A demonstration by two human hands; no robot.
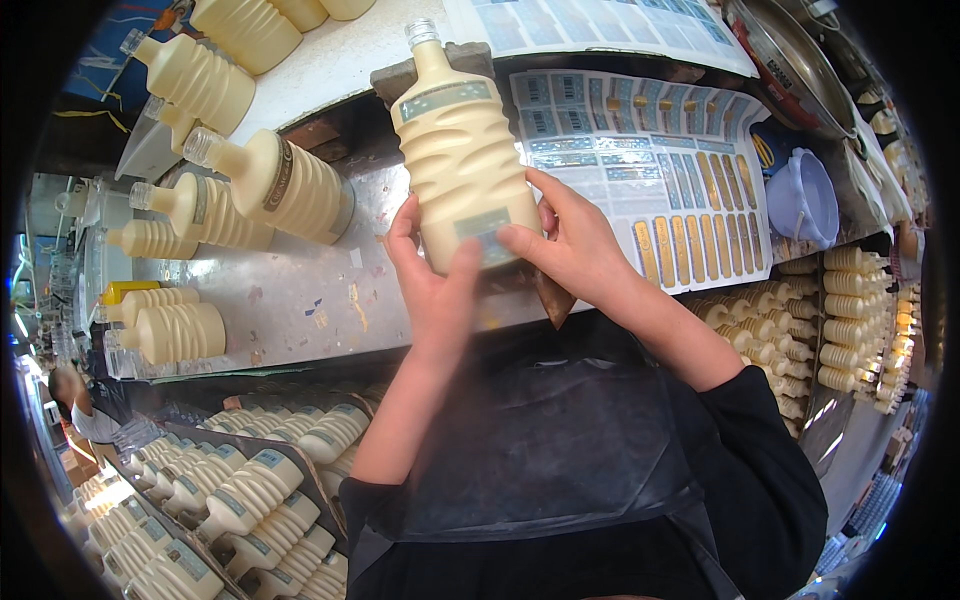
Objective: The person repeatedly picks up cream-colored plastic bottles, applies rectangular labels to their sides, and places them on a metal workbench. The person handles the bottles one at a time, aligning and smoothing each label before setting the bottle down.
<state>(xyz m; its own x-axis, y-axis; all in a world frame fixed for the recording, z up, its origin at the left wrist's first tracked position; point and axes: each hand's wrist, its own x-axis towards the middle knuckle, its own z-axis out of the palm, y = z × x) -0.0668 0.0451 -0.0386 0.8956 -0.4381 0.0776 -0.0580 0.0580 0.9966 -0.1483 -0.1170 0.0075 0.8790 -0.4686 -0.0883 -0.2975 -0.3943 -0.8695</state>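
Note:
A cream-coloured bottle with wavy sides and a clear threaded neck lies on its back, its neck end over a grey-brown block. One blue-grey label sits below its shoulder and another near its base. My left hand grips the lower left side, the slightly blurred thumb over the base label. From the right, my right hand holds the bottle's lower side, its thumb pressing the label's right end. Just right of the bottle lie sheets of blue and gold stickers, some partly peeled off.
More cream bottles lie and stand on the metal worktable at left. A lilac bucket and a metal pan are at right. Racks of bottles fill the lower left and right. A person is far left.

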